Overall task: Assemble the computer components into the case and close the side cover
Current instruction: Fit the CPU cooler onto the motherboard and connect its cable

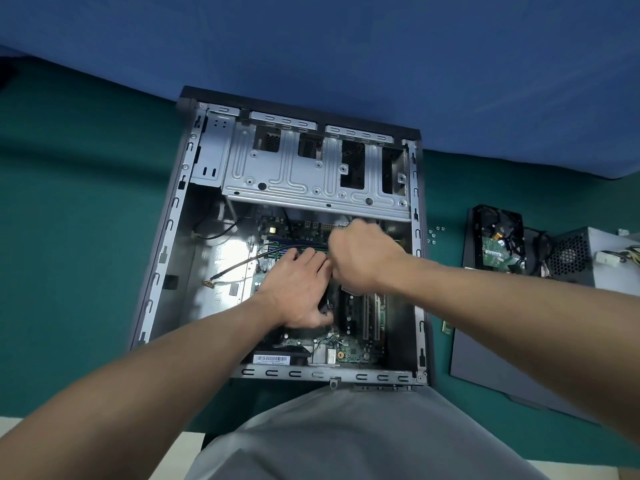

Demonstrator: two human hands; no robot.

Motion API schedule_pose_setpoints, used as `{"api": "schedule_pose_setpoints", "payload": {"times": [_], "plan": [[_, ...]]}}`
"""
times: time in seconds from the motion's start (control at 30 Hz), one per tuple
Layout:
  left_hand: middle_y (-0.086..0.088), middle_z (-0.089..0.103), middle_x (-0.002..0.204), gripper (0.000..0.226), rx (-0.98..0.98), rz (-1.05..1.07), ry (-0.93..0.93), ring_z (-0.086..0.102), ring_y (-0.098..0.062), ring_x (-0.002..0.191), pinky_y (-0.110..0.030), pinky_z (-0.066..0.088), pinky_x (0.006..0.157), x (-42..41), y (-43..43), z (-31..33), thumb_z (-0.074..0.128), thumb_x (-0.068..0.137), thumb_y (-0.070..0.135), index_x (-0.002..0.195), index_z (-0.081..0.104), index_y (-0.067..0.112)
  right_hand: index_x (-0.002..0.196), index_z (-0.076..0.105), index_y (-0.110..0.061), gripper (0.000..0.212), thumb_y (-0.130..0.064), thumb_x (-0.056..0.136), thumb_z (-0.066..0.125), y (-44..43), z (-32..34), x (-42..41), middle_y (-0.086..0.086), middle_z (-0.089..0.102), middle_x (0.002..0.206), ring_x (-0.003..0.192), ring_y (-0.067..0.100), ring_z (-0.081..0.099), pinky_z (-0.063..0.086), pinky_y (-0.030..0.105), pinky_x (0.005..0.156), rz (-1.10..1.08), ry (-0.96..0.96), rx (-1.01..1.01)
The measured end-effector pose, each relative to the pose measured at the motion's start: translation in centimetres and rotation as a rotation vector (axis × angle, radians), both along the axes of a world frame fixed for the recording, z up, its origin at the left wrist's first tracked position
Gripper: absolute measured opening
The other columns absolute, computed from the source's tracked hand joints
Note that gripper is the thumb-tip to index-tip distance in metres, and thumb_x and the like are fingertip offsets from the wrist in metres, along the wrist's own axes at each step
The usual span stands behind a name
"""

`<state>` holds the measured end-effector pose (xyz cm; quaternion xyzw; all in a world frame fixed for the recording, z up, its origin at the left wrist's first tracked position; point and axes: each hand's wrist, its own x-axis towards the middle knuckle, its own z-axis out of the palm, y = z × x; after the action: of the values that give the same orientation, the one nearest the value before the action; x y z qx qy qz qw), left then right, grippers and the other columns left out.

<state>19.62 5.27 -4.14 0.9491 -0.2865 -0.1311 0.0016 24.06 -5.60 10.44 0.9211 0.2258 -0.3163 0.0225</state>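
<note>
The open computer case (172,209) lies mid-frame on the green worktop. Over its motherboard (346,355), the left hand (294,289) presses flat and the right hand (360,258) is fisted, its hold hidden. Uneven force could flex the board or pinch the loose cable (239,263).

No word or number can be made out anywhere. The one printed thing is a white barcode label (272,359) stuck on a black part (300,357) at the near edge inside the case (162,258). It carries a row of bars with fine lines of print beneath, too small and blurred to read. Markings on the motherboard (349,355) and the hard drive (498,249) are also illegible
</note>
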Motion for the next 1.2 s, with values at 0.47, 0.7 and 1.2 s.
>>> {"api": "schedule_pose_setpoints", "payload": {"times": [0.47,0.7,1.2], "plan": [[-0.011,0.052,0.123,0.089,0.001,0.002,0.021,0.046,-0.026,0.113,-0.048,0.036,0.101,0.1,-0.1,0.1,0.034,0.072,0.077,0.129,0.046,0.010,0.074,0.047,-0.010,0.017,-0.008,0.091,0.043,-0.9,0.8,-0.3,0.004,0.046,0.070,0.064,0.025,0.045,0.037,0.032,0.056,0.573,-0.104,-0.129],[-0.014,0.051,0.120,0.089,-0.013,-0.016,-0.016,0.047,-0.028,0.109,-0.048,0.038,0.097,0.0,0.0,-0.2,0.029,0.074,0.077,0.128,0.039,0.007,0.106,0.053,0.002,0.016,-0.005,0.095,0.043,-0.6,0.9,1.4,0.012,0.055,0.090,0.071,0.021,0.057,0.044,0.023,0.048,-0.292,0.313,-0.054],[-0.012,0.051,0.122,0.090,0.001,-0.003,0.003,0.045,-0.027,0.109,-0.047,0.036,0.097,0.1,0.0,-0.4,0.032,0.072,0.076,0.131,0.043,0.009,0.097,0.050,-0.005,0.006,-0.004,0.091,0.048,-0.2,0.3,0.2,0.015,0.058,0.095,0.069,0.024,0.047,0.039,0.030,0.063,-0.106,0.138,-0.097]]}}
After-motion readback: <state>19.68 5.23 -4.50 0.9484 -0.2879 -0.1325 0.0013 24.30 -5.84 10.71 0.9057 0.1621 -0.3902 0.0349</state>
